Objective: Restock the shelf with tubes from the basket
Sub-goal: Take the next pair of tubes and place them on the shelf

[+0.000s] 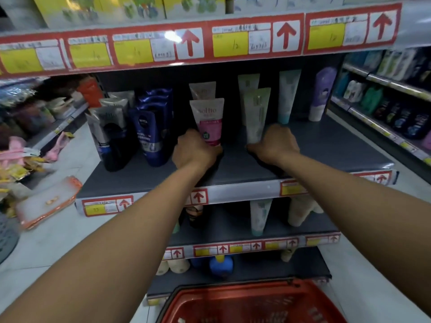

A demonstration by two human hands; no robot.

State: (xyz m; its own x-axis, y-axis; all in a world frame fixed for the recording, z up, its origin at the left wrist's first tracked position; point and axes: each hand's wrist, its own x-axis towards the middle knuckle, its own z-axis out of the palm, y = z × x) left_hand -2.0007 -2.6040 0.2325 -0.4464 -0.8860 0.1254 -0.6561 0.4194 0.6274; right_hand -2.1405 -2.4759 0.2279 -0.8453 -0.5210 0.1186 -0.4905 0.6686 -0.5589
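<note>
Left hand (194, 149) has its grip clenched around the pink tube (208, 122); right hand (275, 142) grasps the green tube (256, 113), both mid-shelf (326, 145).

- Pale tiled floor (70, 155) runs along both sides of a shop gondola.
- A neighbouring shelving unit (384, 108) on the right carries rows of dark bottles.
- Red-and-yellow price labels (256, 38) with red arrows line the edge overhead.
- Packaged goods (49, 201) lie loose on the floor at left.
- Lighting is dim; a bright glare (172, 36) reflects off the label strip.
</note>
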